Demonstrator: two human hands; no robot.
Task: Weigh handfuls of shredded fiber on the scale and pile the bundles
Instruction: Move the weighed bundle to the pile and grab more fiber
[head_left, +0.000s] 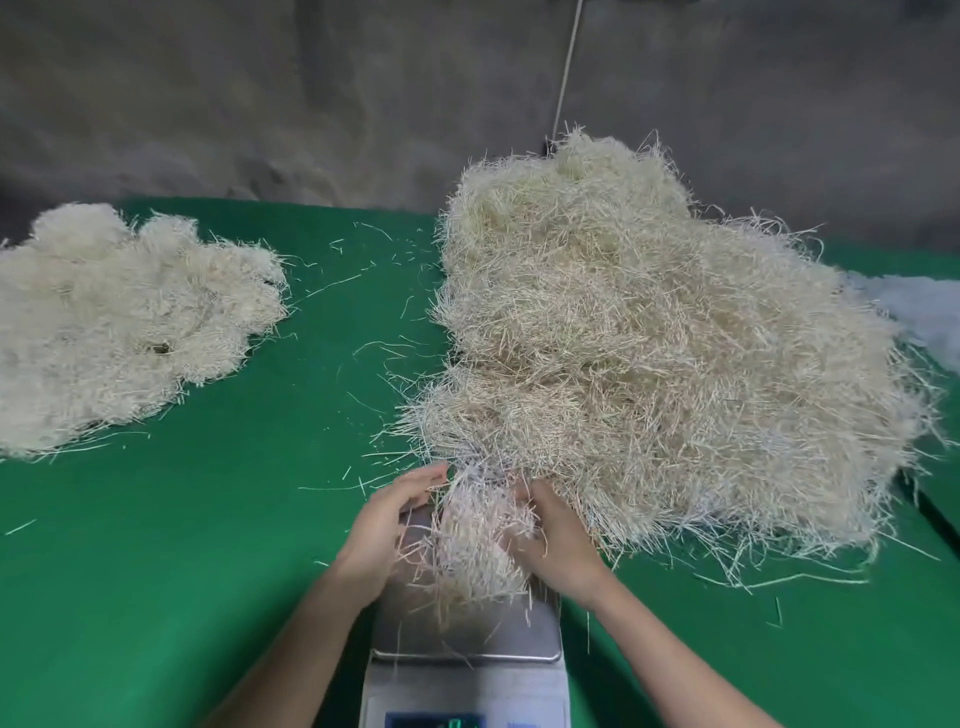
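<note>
— Where's the pale shredded-fiber handful (483, 540)?
— On steel scale pan (467, 631), near edge of green surface (208, 545), between both hands.
— Fingers?
— Straight on left hand (387, 525), touching it; right hand (558, 545): buried, grip unclear.

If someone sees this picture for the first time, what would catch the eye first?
The huge pale heap of shredded fiber on the right of the green table strikes first; a smaller pile lies far left. At bottom centre, the left hand and right hand flank a handful on the scale.

Green table (208, 571), scale (467, 642), fiber heap (649, 338), fiber pile (104, 322)
</note>
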